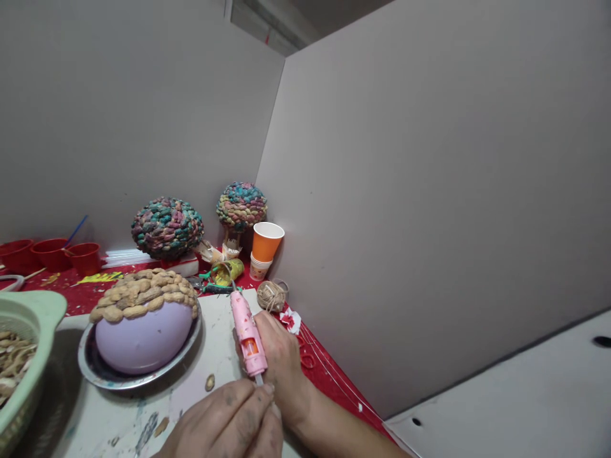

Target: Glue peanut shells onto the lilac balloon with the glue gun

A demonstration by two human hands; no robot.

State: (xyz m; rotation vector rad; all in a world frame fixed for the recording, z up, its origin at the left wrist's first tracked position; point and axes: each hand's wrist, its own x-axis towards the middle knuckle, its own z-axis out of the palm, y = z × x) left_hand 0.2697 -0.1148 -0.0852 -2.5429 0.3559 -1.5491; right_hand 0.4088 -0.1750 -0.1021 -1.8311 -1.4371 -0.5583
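Note:
My right hand (pixel 281 366) is wrapped round a pink glue gun (pixel 247 332) whose nozzle points away from me. My left hand (pixel 229 423) pinches a thin glue stick (pixel 259 380) at the back end of the gun. To the left, a lilac dome (pixel 138 340) partly covered in peanut shells (pixel 143 294) sits in a metal plate (pixel 95 372). A green basket (pixel 28 318) with more shells stands at the far left edge.
Two painted shell-covered balls (pixel 167 227) (pixel 241 205) stand at the back. Nearby are stacked orange paper cups (pixel 265 248), a twine ball (pixel 270 295), red bowls (pixel 52 253) and loose shells (pixel 209 381) on the white board. Grey walls close the back and right.

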